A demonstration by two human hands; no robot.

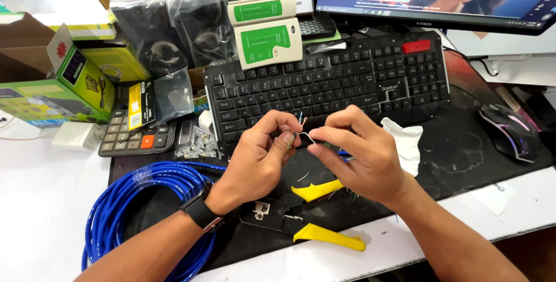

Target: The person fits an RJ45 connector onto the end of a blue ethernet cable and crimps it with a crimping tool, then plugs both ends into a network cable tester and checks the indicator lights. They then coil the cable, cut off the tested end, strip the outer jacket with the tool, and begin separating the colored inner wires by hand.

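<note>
My left hand pinches the end of the blue cable just above the front edge of the keyboard, holding it steady so its thin coloured wires fan upward, while my right hand is closed on one pale strand between thumb and forefinger, pulling it aside from the rest. The yellow-handled crimping tool lies on the tabletop just below my wrists, within easy reach, and the cable's coil rests at my left.
</note>
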